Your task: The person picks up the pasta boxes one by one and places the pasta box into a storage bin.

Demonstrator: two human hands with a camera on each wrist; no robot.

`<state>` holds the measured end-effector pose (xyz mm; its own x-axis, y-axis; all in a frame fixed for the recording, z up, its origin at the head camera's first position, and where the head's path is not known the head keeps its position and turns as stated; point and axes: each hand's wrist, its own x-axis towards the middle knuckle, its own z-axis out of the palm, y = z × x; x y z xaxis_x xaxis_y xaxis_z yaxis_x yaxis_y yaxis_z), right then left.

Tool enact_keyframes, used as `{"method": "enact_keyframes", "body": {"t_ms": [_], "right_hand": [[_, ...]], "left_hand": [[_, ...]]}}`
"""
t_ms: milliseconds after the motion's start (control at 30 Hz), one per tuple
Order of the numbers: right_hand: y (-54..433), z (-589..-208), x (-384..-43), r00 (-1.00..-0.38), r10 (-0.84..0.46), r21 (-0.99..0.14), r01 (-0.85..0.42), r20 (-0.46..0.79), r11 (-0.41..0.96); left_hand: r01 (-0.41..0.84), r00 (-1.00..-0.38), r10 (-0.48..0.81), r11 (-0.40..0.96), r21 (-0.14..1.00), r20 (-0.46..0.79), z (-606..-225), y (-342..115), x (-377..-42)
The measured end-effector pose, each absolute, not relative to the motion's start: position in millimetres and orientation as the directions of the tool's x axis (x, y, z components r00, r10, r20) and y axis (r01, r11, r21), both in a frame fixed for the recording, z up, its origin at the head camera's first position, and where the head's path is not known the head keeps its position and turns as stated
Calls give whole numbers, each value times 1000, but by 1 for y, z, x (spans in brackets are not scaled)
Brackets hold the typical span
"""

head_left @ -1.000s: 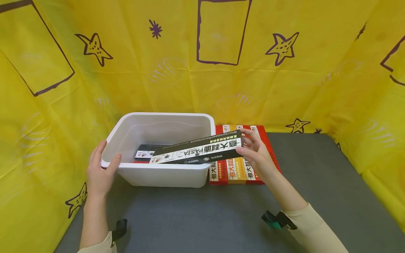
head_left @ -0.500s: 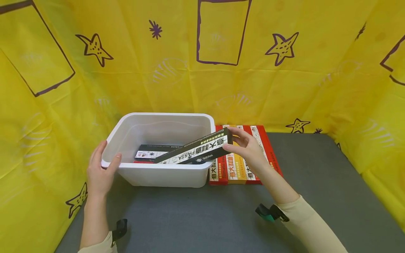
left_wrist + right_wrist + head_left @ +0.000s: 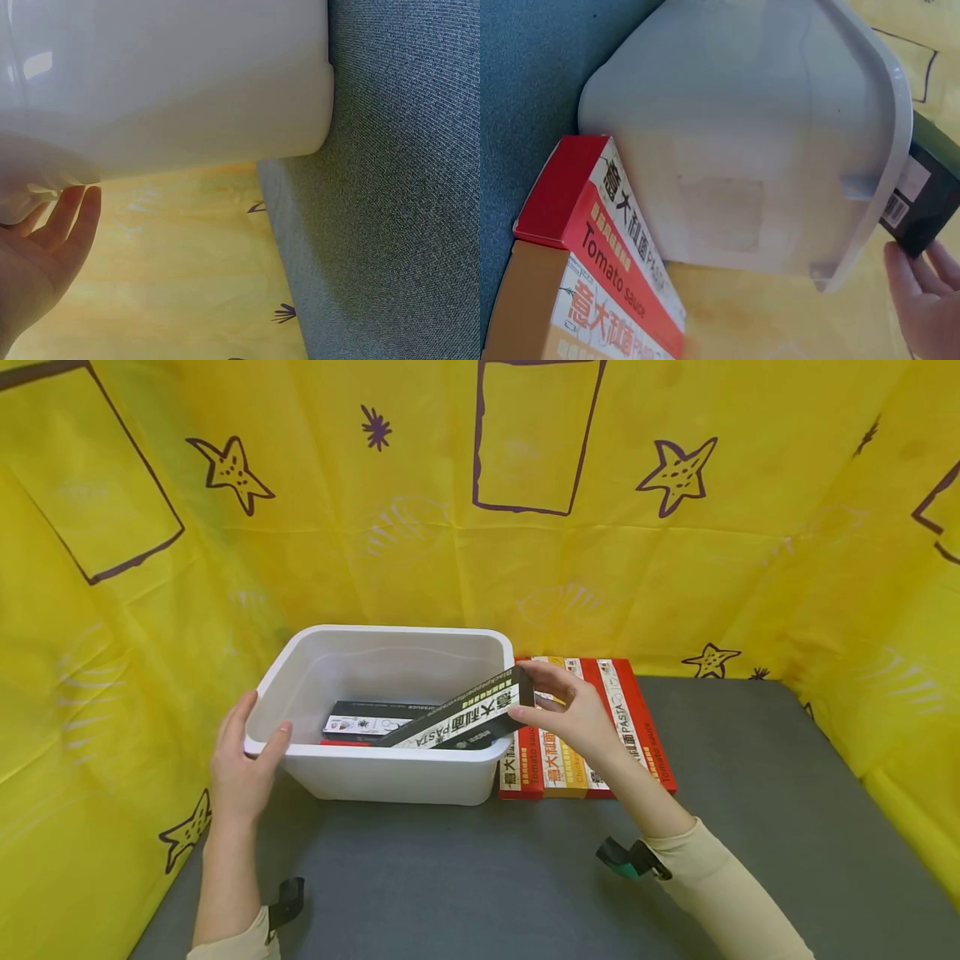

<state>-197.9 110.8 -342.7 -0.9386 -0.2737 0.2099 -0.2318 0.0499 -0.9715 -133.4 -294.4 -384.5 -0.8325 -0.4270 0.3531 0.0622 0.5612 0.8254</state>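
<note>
My left hand [image 3: 243,777] grips the left front corner of a white plastic bin [image 3: 390,779], thumb at the rim and fingers along the outer side. At the bin's right end, my right hand [image 3: 573,714] pinches the end of a black pasta box [image 3: 468,714] between thumb and fingers. This box slants down leftward over the right rim, its lower end inside the bin. Another black pasta box [image 3: 367,725] lies in the bin, with a strip of red [image 3: 345,742] showing under it. From the right wrist view, the held box's dark end [image 3: 922,199] with a barcode faces the fingers.
Right of the bin, red and yellow pasta boxes lie side by side, among them a red tomato sauce box [image 3: 615,232] close against the bin wall and a yellow box [image 3: 558,768]. Yellow printed cloth [image 3: 420,560] surrounds the dark grey table [image 3: 420,877].
My right hand has moved left with the black pasta box, which slid further into the bin and tilts more steeply. My left hand keeps its place on the bin.
</note>
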Motion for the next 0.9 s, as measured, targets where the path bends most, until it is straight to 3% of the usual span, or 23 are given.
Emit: {"method": "enact_keyframes", "body": {"t_ms": [233, 367, 567, 900], "right_hand": [[106, -344, -195, -929, -303, -925, -291, 213, 244], [100, -347, -194, -897, -350, -841, -397, 270, 367], [98, -351, -193, -837, -407, -783, -513, 365, 352], [112, -355, -186, -883, -352, -846, -424, 309, 322]], "left_hand": [[61, -830, -430, 563, 824, 355, -384, -294, -134], [63, -828, -431, 566, 822, 360, -385, -294, -134], [82, -820, -428, 569, 818, 381, -385, -294, -135], [77, -820, -432, 567, 820, 376, -386, -296, -135]]}}
